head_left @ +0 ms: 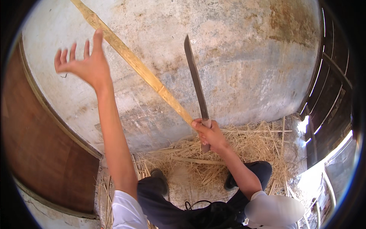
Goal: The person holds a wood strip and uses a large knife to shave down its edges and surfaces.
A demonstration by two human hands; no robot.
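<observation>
Left hand (85, 68) is spread and empty beside the strip (141, 70), right hand (212, 136) grips knife (197, 84) and strip's lower end; shavings (259, 147) below suggest cutting done, remainder unclear.

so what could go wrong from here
The right hand holds both the knife and the lower end of the bamboo strip, so either might slip.

The left hand is open, not closed round the strip, so the long strip could swing or tip.

The bare blade stands up near the strip; if the left hand slid down that way, it might get cut.
</observation>
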